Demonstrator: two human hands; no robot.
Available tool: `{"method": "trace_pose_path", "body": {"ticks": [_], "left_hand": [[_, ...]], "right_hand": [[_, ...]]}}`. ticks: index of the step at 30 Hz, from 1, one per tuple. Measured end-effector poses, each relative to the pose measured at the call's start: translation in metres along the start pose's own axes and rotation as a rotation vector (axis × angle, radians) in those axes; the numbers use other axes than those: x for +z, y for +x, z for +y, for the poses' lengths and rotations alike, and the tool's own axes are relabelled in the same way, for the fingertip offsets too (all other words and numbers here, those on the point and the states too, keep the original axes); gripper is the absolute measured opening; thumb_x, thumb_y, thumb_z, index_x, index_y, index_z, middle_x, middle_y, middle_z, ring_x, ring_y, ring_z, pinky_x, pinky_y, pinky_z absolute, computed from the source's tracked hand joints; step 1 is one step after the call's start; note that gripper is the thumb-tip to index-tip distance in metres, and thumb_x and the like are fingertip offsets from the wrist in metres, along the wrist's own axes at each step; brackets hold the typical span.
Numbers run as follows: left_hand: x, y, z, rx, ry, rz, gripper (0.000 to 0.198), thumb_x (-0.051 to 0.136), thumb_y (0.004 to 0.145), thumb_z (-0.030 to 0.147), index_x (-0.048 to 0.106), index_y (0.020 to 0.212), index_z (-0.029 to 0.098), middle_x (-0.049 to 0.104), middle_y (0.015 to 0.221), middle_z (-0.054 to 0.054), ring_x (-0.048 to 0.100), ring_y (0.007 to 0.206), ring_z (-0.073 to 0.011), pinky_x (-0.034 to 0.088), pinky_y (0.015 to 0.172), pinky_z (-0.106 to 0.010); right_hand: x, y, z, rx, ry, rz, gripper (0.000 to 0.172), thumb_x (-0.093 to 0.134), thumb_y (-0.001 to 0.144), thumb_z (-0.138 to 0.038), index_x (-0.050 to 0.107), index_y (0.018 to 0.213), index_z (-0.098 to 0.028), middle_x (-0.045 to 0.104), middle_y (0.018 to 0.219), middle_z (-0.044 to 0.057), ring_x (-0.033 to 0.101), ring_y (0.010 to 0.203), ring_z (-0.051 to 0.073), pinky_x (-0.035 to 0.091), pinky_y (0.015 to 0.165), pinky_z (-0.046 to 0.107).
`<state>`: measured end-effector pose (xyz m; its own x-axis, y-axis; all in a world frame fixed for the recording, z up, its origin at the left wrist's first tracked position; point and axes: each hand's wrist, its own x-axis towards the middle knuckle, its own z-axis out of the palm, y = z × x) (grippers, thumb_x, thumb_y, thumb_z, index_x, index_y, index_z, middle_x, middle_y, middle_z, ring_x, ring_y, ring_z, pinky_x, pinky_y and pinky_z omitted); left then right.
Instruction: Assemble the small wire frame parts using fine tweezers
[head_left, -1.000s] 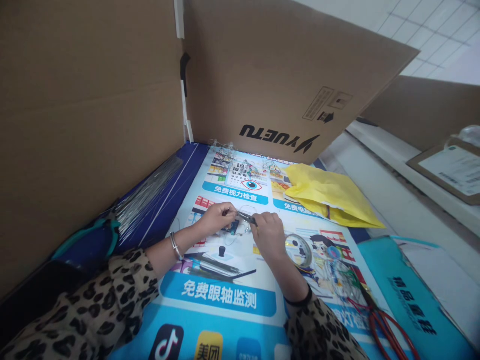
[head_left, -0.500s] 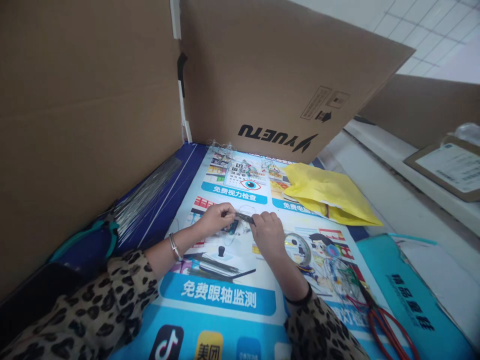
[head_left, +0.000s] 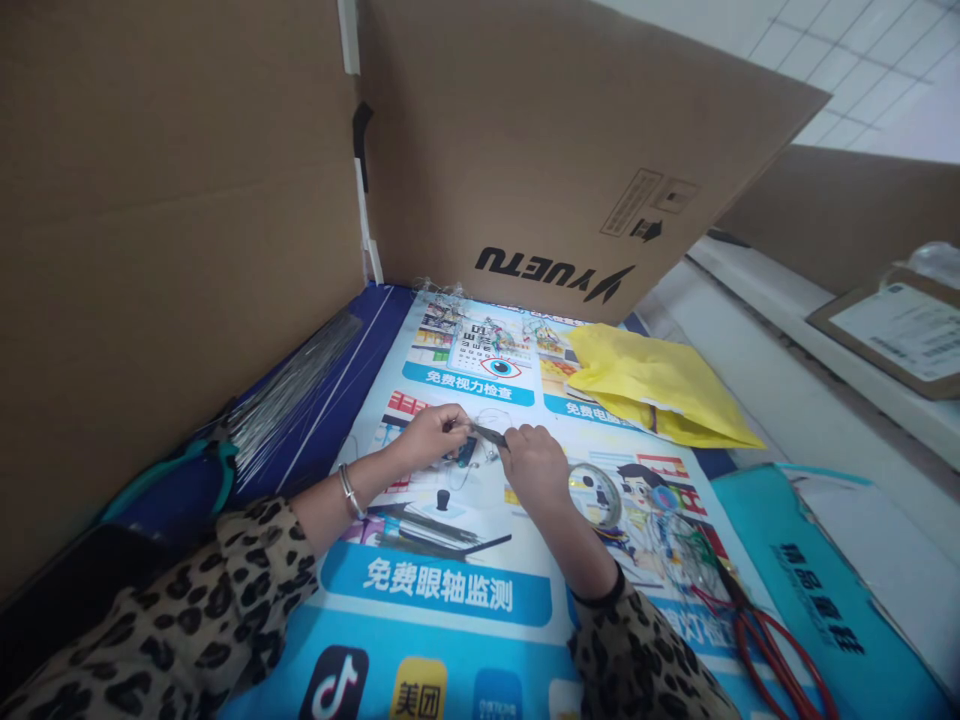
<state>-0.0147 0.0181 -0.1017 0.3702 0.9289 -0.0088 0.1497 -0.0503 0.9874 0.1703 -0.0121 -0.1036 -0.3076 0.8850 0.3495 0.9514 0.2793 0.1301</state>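
My left hand [head_left: 435, 436] is closed in a pinch above the printed sheet [head_left: 540, 540], at the tip of a dark, slim-jawed pair of pliers [head_left: 490, 435]. My right hand [head_left: 537, 468] wraps round the pliers' handles, which are hidden inside the fist. Fine clear or silvery wire [head_left: 496, 414] loops just beyond the jaws and seems to run to my left fingertips; it is too thin to follow fully. Close to my right wrist lies a roll of clear tape [head_left: 604, 497]. A bundle of straight thin wires [head_left: 289, 390] lies left of my left forearm.
Cardboard panels [head_left: 480, 140] stand at the left and back. A yellow bag [head_left: 660, 385] lies at the back right. Red-handled scissors [head_left: 772, 640] and a teal folder [head_left: 806, 560] are at right, beside tangled wires [head_left: 686, 550]. Teal-handled pliers [head_left: 161, 478] lie at left.
Both hands stay almost in place, with the pliers still at the left fingertips. The view has shifted very slightly.
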Motion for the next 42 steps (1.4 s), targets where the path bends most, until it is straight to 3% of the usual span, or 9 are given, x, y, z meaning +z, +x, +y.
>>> {"method": "trace_pose_path", "body": {"ticks": [9, 14, 20, 33, 38, 42], "left_hand": [[-0.004, 0.004, -0.001, -0.073, -0.168, 0.054, 0.01, 0.053, 0.071, 0.023, 0.048, 0.067, 0.016, 0.048, 0.049, 0.006, 0.044, 0.04, -0.0051, 0.03, 0.04, -0.016], [-0.007, 0.007, -0.001, -0.129, -0.354, 0.103, 0.015, 0.056, 0.071, 0.028, 0.047, 0.068, 0.016, 0.05, 0.053, 0.005, 0.045, 0.041, -0.0049, 0.031, 0.039, -0.016], [-0.006, 0.007, -0.004, -0.125, -0.4, 0.078, 0.016, 0.058, 0.071, 0.027, 0.048, 0.068, 0.015, 0.051, 0.056, 0.004, 0.046, 0.041, -0.0046, 0.033, 0.039, -0.016], [-0.001, -0.003, 0.005, -0.225, -0.458, -0.103, 0.015, 0.057, 0.072, 0.028, 0.05, 0.071, 0.014, 0.052, 0.057, 0.003, 0.044, 0.04, -0.0035, 0.028, 0.038, -0.015], [-0.002, -0.005, 0.006, -0.264, -0.53, -0.225, 0.017, 0.06, 0.069, 0.027, 0.05, 0.069, 0.013, 0.052, 0.06, 0.002, 0.043, 0.041, -0.0029, 0.028, 0.038, -0.015], [-0.003, -0.004, 0.006, -0.3, -0.589, -0.258, 0.017, 0.062, 0.067, 0.025, 0.051, 0.07, 0.013, 0.052, 0.06, 0.002, 0.042, 0.04, -0.0024, 0.028, 0.037, -0.015]], "right_hand": [[0.016, 0.0, 0.005, 0.101, 0.392, 0.008, 0.014, 0.047, 0.082, -0.027, 0.058, 0.081, -0.019, 0.057, 0.077, 0.005, 0.048, 0.078, 0.019, 0.036, 0.071, 0.029], [0.016, 0.001, 0.005, 0.216, 0.703, 0.095, 0.021, 0.045, 0.083, -0.037, 0.058, 0.08, -0.02, 0.058, 0.078, 0.004, 0.051, 0.08, 0.017, 0.04, 0.073, 0.028], [0.01, 0.002, 0.001, 0.175, 0.864, 0.129, 0.021, 0.047, 0.083, -0.038, 0.058, 0.078, -0.021, 0.057, 0.076, 0.002, 0.052, 0.077, 0.015, 0.041, 0.072, 0.028], [0.013, 0.001, 0.003, 0.18, 0.864, 0.111, 0.02, 0.05, 0.08, -0.038, 0.059, 0.08, -0.02, 0.057, 0.079, 0.003, 0.052, 0.079, 0.016, 0.041, 0.074, 0.028], [0.008, 0.001, 0.003, 0.253, 0.97, 0.069, 0.023, 0.046, 0.082, -0.038, 0.06, 0.082, -0.02, 0.058, 0.078, 0.002, 0.053, 0.075, 0.014, 0.041, 0.07, 0.026], [0.001, 0.002, 0.003, 0.254, 1.132, -0.042, 0.024, 0.052, 0.078, -0.036, 0.06, 0.095, -0.02, 0.06, 0.084, 0.002, 0.054, 0.075, 0.014, 0.042, 0.07, 0.026]]}}
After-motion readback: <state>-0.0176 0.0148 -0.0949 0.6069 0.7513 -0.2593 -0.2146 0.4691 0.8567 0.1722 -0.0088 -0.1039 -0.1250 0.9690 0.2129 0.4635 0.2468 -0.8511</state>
